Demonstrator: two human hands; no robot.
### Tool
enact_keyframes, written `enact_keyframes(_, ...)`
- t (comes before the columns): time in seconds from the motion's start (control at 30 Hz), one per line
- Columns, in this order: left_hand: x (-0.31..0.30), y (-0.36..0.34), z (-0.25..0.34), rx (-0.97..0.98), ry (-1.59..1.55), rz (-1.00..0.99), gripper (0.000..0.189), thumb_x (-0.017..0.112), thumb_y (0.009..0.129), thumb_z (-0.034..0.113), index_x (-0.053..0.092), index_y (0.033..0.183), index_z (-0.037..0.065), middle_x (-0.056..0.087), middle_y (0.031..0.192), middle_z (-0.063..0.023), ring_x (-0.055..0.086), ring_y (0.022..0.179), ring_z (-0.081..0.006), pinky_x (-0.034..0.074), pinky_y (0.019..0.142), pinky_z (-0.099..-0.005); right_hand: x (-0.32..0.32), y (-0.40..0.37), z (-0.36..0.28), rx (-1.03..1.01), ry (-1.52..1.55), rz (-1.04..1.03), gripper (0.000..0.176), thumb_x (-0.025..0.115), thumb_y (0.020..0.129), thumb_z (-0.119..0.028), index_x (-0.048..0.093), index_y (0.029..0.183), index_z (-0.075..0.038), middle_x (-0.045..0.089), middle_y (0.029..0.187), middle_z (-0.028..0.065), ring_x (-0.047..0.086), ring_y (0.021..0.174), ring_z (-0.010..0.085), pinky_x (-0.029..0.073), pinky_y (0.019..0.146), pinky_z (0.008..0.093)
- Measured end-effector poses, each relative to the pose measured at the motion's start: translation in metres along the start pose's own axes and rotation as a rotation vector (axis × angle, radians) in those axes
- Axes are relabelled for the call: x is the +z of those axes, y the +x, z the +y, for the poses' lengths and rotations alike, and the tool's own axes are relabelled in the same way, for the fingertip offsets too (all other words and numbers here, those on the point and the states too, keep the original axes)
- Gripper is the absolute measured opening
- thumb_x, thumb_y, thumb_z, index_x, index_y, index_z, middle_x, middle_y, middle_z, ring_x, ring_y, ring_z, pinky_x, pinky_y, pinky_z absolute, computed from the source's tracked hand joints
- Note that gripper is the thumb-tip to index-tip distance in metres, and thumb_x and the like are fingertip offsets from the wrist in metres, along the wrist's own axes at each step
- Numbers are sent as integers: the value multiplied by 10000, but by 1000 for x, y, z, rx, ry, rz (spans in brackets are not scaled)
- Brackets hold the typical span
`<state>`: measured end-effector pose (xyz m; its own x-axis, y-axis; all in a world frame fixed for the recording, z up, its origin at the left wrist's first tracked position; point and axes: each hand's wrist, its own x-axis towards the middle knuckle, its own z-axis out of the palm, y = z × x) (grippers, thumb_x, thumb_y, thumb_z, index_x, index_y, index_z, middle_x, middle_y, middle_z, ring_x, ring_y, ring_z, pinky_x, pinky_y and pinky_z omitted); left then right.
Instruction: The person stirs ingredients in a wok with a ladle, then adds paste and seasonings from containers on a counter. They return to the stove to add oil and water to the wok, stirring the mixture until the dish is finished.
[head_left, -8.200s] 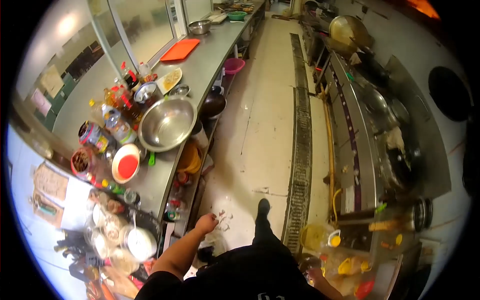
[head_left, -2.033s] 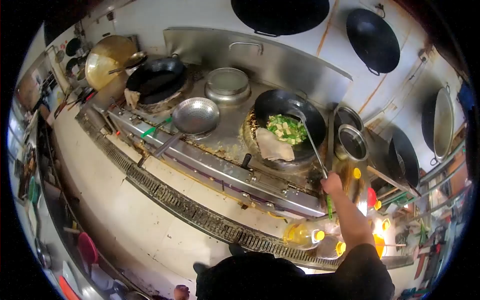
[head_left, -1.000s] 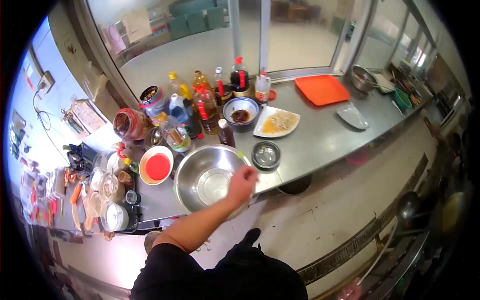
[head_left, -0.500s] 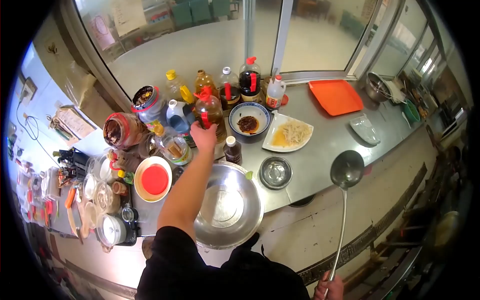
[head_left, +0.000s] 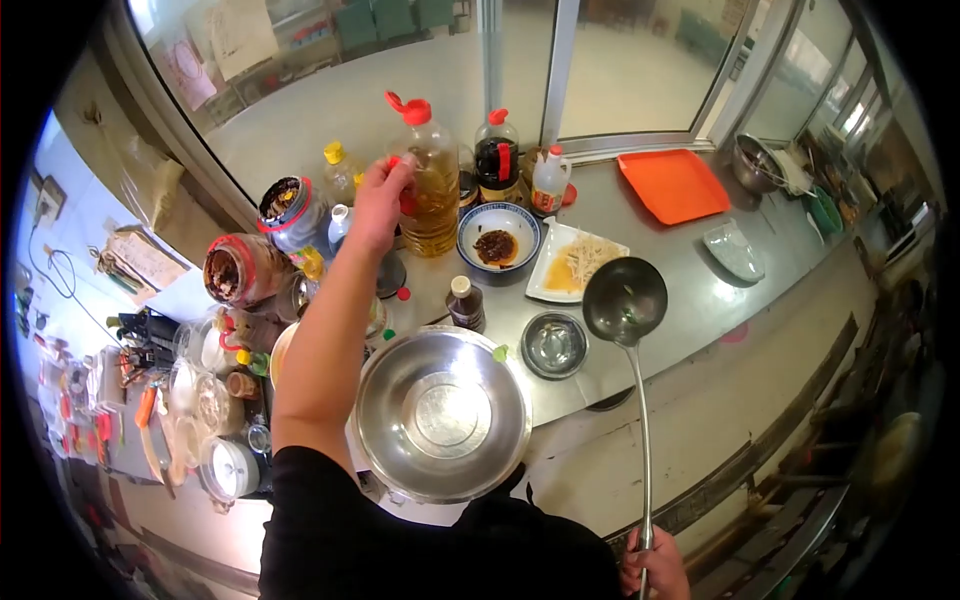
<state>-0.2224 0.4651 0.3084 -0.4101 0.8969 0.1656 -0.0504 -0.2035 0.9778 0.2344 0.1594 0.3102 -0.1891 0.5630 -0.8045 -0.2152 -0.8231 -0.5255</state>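
My left hand (head_left: 383, 200) is closed on the handle of a large clear bottle of yellow oil (head_left: 430, 200) with its red cap flipped open. The bottle is upright behind the steel basin (head_left: 375, 410). At the lower right my right hand (head_left: 655, 562) grips the long handle of a ladle (head_left: 625, 300), whose dark bowl hangs above the counter's front edge, by the plate of pale shreds (head_left: 565, 268). Between bottle and plate sits a blue-rimmed bowl (head_left: 468, 240) with dark red sauce.
Jars of dark contents (head_left: 240, 272), a small dark bottle (head_left: 465, 305), a steel bowl (head_left: 553, 346), a soy sauce bottle (head_left: 497, 160) and a white jug (head_left: 549, 185) surround the hands. Farther right lie an orange tray (head_left: 675, 187) and a glass dish (head_left: 733, 252). Windows stand behind the counter.
My left hand has lifted the oil bottle up from among the other bottles. My right hand has swung the ladle bowl left and up, nearer the plate.
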Motion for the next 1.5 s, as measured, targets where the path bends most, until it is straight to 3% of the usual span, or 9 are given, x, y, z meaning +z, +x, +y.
enact_keyframes(0.13, 9, -33, 54, 146, 154, -91, 252, 587, 886, 305, 551, 875, 55, 478, 661, 31, 412, 553, -58, 346, 501, -213, 8, -11, -3, -21, -65, -59, 147, 506, 720, -14, 434, 832, -76, 378, 483, 21, 364, 319, 124, 322, 270, 255)
enact_keyframes(0.17, 14, -47, 68, 100, 230, -141, 267, 585, 887, 316, 555, 886, 51, 471, 658, 39, 410, 551, -55, 346, 496, -212, -12, -4, 6, 19, -40, -169, 148, 517, 730, 57, 495, 852, -22, 464, 543, 105, 454, 395, 209, 401, 365, 355)
enact_keyframes(0.23, 20, -73, 84, -19, 342, -255, 292, 585, 885, 335, 571, 901, 44, 467, 655, 47, 416, 542, -50, 349, 482, -210, -3, -15, 1, 35, -26, -174, 154, 513, 717, 72, 475, 833, -22, 447, 533, 98, 438, 391, 196, 390, 362, 339)
enact_keyframes(0.43, 31, -169, 58, -401, 661, -449, 391, 606, 855, 392, 585, 882, 3, 548, 658, -47, 499, 525, -105, 415, 483, -274, -19, -33, 10, 110, -108, -222, 208, 501, 663, 85, 467, 847, -6, 459, 540, 99, 455, 405, 205, 390, 368, 332)
enact_keyframes(0.53, 20, -204, 19, -259, 868, -570, 399, 612, 844, 384, 584, 851, -14, 560, 656, -117, 529, 572, -191, 434, 555, -329, -27, -39, 15, 161, -134, -231, 252, 472, 623, 89, 465, 856, -5, 462, 545, 101, 457, 405, 208, 391, 368, 331)
enact_keyframes(0.73, 20, -250, 14, -260, 1108, -596, 425, 595, 833, 400, 587, 845, -25, 594, 756, -225, 573, 723, -382, 444, 668, -425, -37, -52, 20, 213, -203, -224, 266, 476, 609, 70, 461, 863, -8, 477, 561, 103, 477, 416, 207, 405, 381, 327)
enact_keyframes(0.87, 21, -267, 11, -234, 1102, -591, 391, 619, 828, 356, 561, 807, -30, 579, 729, -191, 567, 684, -288, 437, 649, -377, -53, -54, 31, 228, -229, -299, 227, 502, 627, 32, 464, 848, -8, 493, 566, 93, 490, 421, 189, 408, 387, 300)
enact_keyframes(1.03, 25, -281, 20, -268, 1174, -591, 435, 595, 829, 404, 593, 890, -27, 605, 805, -241, 585, 783, -395, 446, 696, -433, -57, -63, 36, 215, -253, -318, 219, 512, 638, 19, 466, 851, -5, 495, 562, 88, 493, 420, 180, 410, 390, 290)
enact_keyframes(1.5, 25, -295, 18, -237, 1215, -621, 445, 596, 831, 402, 597, 868, -42, 607, 783, -250, 593, 766, -401, 451, 689, -439, -67, -72, 56, 211, -239, -331, 188, 525, 696, 10, 467, 873, -12, 502, 568, 84, 501, 420, 175, 415, 397, 285)
